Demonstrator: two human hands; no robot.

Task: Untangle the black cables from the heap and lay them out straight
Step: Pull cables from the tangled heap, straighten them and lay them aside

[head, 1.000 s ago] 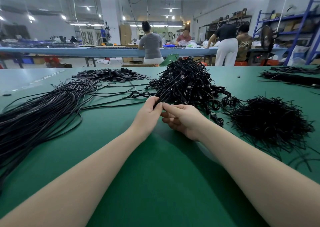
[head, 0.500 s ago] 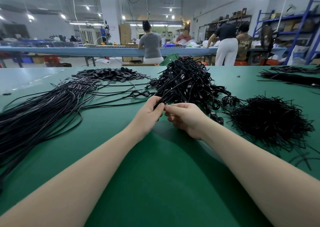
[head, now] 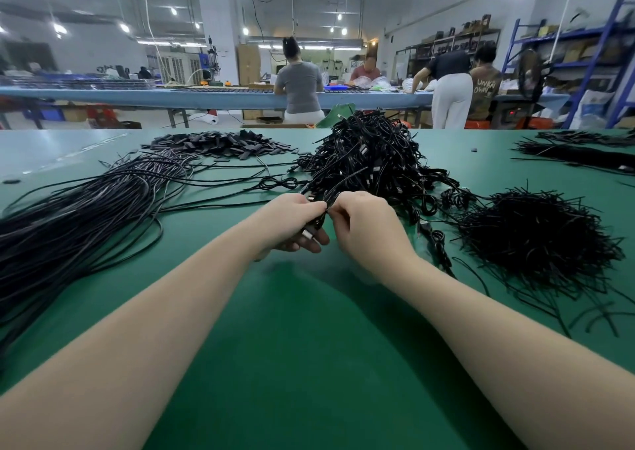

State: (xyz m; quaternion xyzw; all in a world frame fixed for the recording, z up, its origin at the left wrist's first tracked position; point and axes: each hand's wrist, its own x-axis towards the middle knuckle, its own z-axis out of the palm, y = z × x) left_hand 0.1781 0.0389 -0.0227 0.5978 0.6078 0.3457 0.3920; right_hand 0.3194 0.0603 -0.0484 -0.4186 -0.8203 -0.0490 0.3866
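A tall heap of tangled black cables (head: 371, 160) stands on the green table (head: 309, 363) just beyond my hands. My left hand (head: 295, 222) grips a coiled black cable bundle (head: 318, 221) with a silver plug end showing under its fingers. My right hand (head: 367, 229) pinches the same bundle at its top, fingertips touching the left hand's. To the left lies a long sheaf of straightened black cables (head: 79, 219), running toward the near left edge.
A mound of short black ties (head: 536, 243) sits at the right. Flat black strips (head: 220, 145) lie at the back left, more black bundles (head: 577, 150) at the far right. Several people work at a blue bench (head: 206, 95) behind.
Both hands have drawn back from the heap's foot toward me, lifting a coiled cable bundle out. The left hand has turned palm-up around it; the right hand pinches its top.
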